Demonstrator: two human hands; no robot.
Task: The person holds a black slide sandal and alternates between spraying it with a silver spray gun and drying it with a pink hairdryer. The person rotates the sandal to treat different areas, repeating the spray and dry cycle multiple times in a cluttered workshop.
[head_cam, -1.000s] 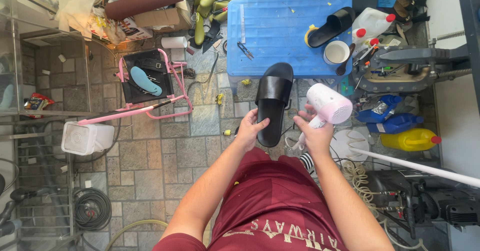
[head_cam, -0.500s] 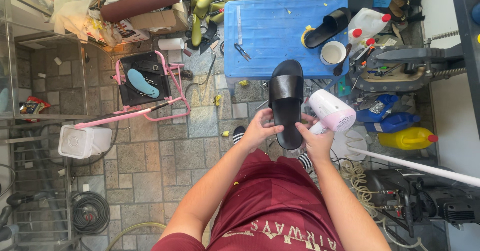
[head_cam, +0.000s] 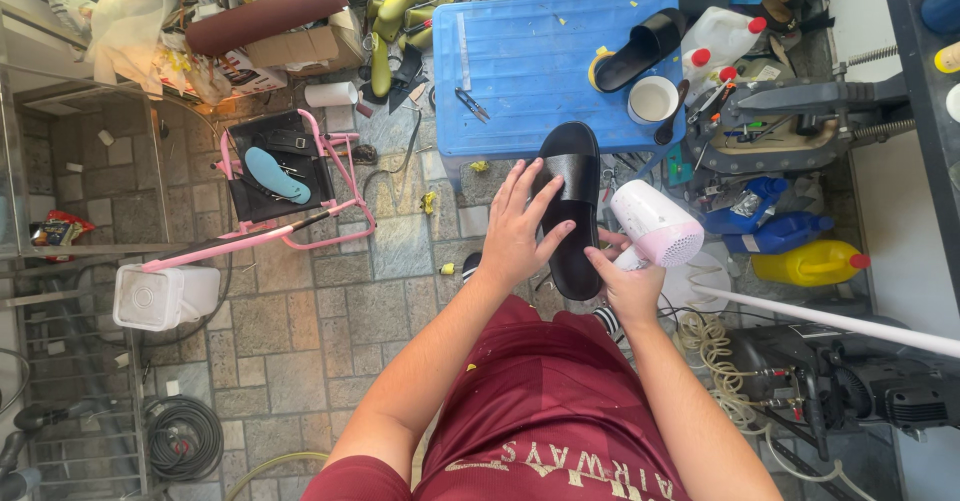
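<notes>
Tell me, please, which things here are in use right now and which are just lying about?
In use: black slide sandal under the left hand; pink-and-white hair dryer in the right hand.

Lying about: second black sandal, white cup, blue insole, yellow jug.

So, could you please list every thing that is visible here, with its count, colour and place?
slide sandal: 1, black, held in front of the person
hair dryer: 1, white and pink, right of that sandal
second slide sandal: 1, black, on the table's far right
table: 1, blue plastic, beyond the hands
cup: 1, white, on the table's right edge
scissors: 1, dark, on the table
insole: 1, light blue, on a black seat
folding chair frame: 1, pink, left on the tiled floor
jug: 1, yellow with red cap, far right
bucket: 1, white, left on the floor
left hand: 1, flat on the held sandal
right hand: 1, gripping the hair dryer, fingertips at the sandal's edge
</notes>
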